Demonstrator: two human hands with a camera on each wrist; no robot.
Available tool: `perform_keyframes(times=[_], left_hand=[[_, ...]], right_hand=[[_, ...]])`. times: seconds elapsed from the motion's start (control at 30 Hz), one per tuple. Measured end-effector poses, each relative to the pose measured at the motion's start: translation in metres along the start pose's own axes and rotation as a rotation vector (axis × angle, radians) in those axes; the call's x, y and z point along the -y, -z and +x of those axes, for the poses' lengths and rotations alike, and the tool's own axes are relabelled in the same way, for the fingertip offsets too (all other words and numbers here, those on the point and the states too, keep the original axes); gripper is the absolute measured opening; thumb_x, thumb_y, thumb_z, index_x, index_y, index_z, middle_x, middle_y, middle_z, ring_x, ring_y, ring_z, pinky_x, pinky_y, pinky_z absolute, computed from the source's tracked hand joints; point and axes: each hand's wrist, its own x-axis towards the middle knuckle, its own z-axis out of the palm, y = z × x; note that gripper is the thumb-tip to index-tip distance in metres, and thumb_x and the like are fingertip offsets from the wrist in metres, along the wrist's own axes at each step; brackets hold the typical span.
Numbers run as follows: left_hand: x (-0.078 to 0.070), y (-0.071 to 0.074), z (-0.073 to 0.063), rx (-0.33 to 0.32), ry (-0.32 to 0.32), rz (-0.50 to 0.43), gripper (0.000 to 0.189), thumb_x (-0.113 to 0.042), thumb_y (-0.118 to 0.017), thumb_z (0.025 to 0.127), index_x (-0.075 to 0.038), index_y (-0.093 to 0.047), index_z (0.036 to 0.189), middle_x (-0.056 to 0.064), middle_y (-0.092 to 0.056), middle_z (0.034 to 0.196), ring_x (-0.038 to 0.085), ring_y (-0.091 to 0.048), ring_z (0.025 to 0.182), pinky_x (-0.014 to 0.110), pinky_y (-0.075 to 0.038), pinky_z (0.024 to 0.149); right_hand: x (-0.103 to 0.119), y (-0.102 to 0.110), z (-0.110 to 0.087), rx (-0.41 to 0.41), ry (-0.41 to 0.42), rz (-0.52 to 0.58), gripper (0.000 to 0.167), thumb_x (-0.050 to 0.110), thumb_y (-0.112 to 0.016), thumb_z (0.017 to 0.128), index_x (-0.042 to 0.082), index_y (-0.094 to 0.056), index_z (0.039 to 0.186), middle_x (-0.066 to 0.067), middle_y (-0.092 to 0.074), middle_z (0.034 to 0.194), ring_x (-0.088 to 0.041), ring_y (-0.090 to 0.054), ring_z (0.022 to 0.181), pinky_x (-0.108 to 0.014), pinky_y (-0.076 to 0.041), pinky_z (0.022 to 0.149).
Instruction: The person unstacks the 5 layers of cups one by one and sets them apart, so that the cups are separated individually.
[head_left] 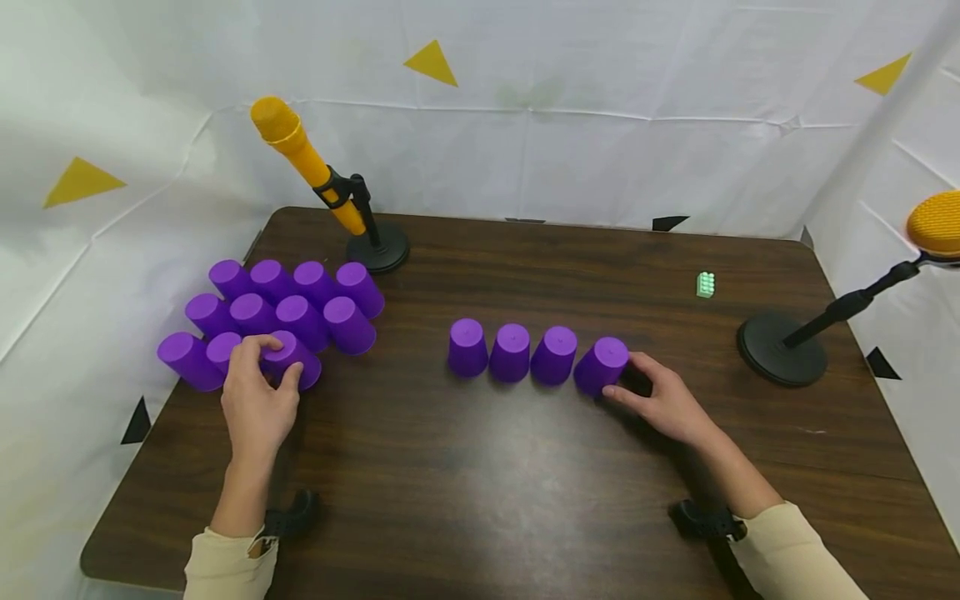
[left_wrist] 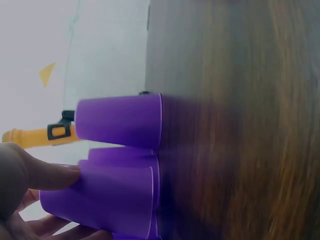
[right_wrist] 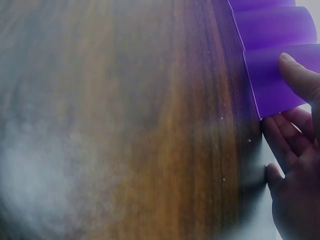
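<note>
Purple cups stand upside down in two sets on the dark table. At the left, my left hand point(head_left: 258, 400) grips a cup point(head_left: 291, 360) in the front row of a block of several cups, thumb on one side and fingers round the other. The left wrist view shows that cup point(left_wrist: 112, 197) tilted slightly, its rim close to the tabletop. Nearer the middle, several cups form a short row. My right hand point(head_left: 667, 400) holds the rightmost cup point(head_left: 602, 365) of that row, thumb on the near side, fingers on the far side. In the right wrist view, this cup point(right_wrist: 270, 80) adjoins its neighbour point(right_wrist: 275, 27).
A yellow microphone point(head_left: 303, 158) on a black stand rises behind the left block. Another yellow microphone point(head_left: 937, 223) stands at the right on a round black base point(head_left: 780, 350). A small green toy brick point(head_left: 705, 285) lies toward the back right of the wooden table point(head_left: 480, 492).
</note>
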Motion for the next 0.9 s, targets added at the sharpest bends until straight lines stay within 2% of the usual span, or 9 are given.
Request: perform_keyframes(times=[0.3, 0.73, 0.9], left_hand=[[0.0079, -0.0026, 0.0048, -0.012, -0.011, 0.038, 0.035, 0.001, -0.075, 0.081, -0.004, -0.055, 0.109, 0.016, -0.056, 0.103, 0.034, -0.052, 0.087, 0.052, -0.040, 0.074], [0.0106, -0.0023, 0.0033, 0.011, 0.019, 0.070, 0.035, -0.001, -0.073, 0.083, -0.003, -0.053, 0.112, 0.017, -0.054, 0.104, 0.033, -0.050, 0.085, 0.054, -0.041, 0.075], [0.0075, 0.0010, 0.0015, 0.011, -0.001, 0.073, 0.037, 0.002, -0.073, 0.081, -0.003, -0.053, 0.112, 0.018, -0.055, 0.111, 0.036, -0.053, 0.098, 0.059, -0.042, 0.080]], right_hand=[[-0.0014, -0.0005, 0.0002, -0.002, -0.007, 0.001, 0.051, 0.027, -0.074, 0.089, 0.004, -0.056, 0.131, -0.016, -0.061, 0.126, -0.036, -0.052, 0.122, -0.058, -0.034, 0.104], [-0.0006, -0.0001, -0.0003, 0.003, -0.009, 0.003, 0.051, 0.027, -0.074, 0.089, 0.003, -0.056, 0.131, -0.018, -0.061, 0.126, -0.037, -0.052, 0.122, -0.058, -0.035, 0.104], [0.0006, 0.0003, -0.0002, 0.005, -0.012, 0.004, 0.052, 0.027, -0.074, 0.090, 0.003, -0.055, 0.131, -0.018, -0.060, 0.126, -0.038, -0.052, 0.122, -0.059, -0.034, 0.104]])
